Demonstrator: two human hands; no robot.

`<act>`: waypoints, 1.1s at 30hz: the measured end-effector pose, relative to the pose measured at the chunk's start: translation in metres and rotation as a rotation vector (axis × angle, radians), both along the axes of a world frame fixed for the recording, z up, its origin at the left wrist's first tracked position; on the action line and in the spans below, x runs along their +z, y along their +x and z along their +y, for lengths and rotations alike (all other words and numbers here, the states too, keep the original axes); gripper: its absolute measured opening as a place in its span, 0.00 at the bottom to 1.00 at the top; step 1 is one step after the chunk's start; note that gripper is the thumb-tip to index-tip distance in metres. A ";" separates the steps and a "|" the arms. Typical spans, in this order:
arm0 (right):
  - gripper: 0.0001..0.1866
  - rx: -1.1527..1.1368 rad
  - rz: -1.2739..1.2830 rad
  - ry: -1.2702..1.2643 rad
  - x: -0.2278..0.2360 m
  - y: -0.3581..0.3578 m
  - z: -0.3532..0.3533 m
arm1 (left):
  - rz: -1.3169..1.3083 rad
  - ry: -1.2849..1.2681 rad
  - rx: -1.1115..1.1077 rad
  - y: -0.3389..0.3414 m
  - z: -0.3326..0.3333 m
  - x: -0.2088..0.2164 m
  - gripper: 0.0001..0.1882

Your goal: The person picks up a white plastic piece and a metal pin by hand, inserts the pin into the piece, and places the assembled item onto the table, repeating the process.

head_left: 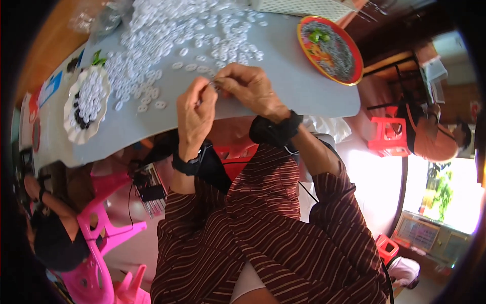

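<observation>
Above the table's near edge, my left hand and my right hand meet fingertip to fingertip. Both are closed in a pinch around something small and dark greyish, mostly covered by the fingers; its kind cannot be made out. Just beyond them, many small white oval pieces spread over the grey tabletop, piled thickest toward the far side. On the left stands a white scalloped dish with more white ovals and some black pieces. A red round tray with a yellow rim, at the right, holds many small grey metallic-looking bits.
A white perforated basket sits at the far edge, and clear plastic bags lie far left. Pink plastic chairs and a seated person are at lower left. Red stools and another person are to the right.
</observation>
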State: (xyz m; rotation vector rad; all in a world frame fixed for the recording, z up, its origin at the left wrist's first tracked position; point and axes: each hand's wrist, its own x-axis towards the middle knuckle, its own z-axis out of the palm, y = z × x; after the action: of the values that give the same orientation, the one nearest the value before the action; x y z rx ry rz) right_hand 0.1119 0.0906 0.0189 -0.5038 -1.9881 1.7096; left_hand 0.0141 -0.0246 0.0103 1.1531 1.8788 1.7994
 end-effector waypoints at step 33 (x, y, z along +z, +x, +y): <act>0.14 0.051 0.171 0.025 0.007 0.012 0.000 | 0.164 -0.176 -0.059 -0.001 -0.005 0.008 0.05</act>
State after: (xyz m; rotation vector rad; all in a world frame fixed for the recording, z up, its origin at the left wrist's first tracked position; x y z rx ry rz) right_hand 0.1237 0.0904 0.0260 -0.2901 -1.9123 1.6960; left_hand 0.0128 -0.0300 0.0188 1.3110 2.0241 1.5144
